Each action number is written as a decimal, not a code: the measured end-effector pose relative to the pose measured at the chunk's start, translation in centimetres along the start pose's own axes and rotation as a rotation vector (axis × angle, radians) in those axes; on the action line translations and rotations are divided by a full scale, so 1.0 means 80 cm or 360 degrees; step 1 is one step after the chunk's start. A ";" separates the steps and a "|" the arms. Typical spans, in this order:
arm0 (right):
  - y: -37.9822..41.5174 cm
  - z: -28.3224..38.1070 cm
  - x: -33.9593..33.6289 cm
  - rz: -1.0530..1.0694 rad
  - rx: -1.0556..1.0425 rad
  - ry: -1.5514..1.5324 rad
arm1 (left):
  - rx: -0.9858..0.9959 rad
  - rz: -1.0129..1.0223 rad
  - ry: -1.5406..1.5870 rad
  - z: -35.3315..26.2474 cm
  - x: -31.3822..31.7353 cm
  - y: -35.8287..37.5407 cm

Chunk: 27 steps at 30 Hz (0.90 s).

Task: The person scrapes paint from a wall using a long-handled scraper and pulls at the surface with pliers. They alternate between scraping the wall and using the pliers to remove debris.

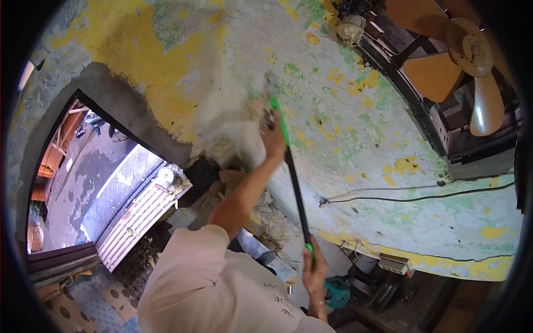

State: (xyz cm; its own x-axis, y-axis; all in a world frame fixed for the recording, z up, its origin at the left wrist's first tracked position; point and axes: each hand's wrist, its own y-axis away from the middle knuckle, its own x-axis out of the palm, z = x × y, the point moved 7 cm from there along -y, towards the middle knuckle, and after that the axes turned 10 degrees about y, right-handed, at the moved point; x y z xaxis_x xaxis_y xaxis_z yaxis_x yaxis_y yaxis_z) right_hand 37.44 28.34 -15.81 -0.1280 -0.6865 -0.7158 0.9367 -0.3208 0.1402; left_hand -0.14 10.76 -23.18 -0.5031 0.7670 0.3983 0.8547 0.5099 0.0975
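Both of my hands are on a long-handled scraper [297, 194] with a black pole and bright green sections. My left hand [272, 139] is closed around its upper green part, close to the wall [344, 127]. Lower down, my right hand [315, 272] wraps the green grip at the pole's bottom end. The scraper's head is blurred and meets the wall surface near the corner. Patches of yellow and green paint show through the wall's pale, worn coat, and bare patches surround the head.
An opening [91, 177] on the left looks onto a yard, with a corrugated sheet [139, 222] at its sill. A fan [472, 47] stands in a recess at upper right. A cable [422, 197] crosses the wall. Below are a power strip [394, 264] and a teal object [336, 291].
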 end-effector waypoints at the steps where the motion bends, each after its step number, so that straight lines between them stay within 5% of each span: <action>1: 0.021 -0.027 -0.035 -0.0037 0.0050 0.0093 | -0.0043 0.0048 0.0146 0.025 0.012 0.041; 6: 0.110 -0.071 -0.159 -0.0099 0.0416 0.0422 | -0.0578 0.0119 0.0513 0.067 0.049 0.212; 11: 0.080 -0.078 -0.091 0.0009 0.0252 0.0308 | -0.0423 0.0079 0.0452 0.109 0.018 0.151; 12: 0.065 -0.079 -0.065 -0.0033 0.0180 0.0183 | -0.0253 -0.0007 0.0007 0.108 -0.001 0.124; 13: 0.052 -0.064 -0.051 0.0084 0.0319 0.0117 | -0.0139 -0.0039 0.0204 0.085 0.000 0.108; 17: 0.036 -0.073 -0.022 0.0061 0.0247 0.0001 | -0.0269 0.0050 0.0170 0.074 -0.003 0.086; 19: 0.051 -0.082 -0.037 0.0004 0.0227 0.0042 | -0.0578 -0.0049 0.0249 0.077 0.000 0.106; 23: 0.091 -0.101 -0.116 -0.0108 0.0166 0.0124 | -0.0360 0.0023 0.0115 0.055 0.039 0.183; 27: 0.088 -0.088 -0.142 -0.0210 -0.0004 0.0393 | -0.0511 0.0088 0.0546 0.057 0.054 0.185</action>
State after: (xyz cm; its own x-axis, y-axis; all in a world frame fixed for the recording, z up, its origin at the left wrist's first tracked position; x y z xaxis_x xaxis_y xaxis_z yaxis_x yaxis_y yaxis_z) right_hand 47.79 38.50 -11.52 -0.1660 -0.4592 -0.8727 0.9180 -0.3952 0.0333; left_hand 9.76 23.44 -24.19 -0.4306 0.5891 0.6838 0.9025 0.2846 0.3231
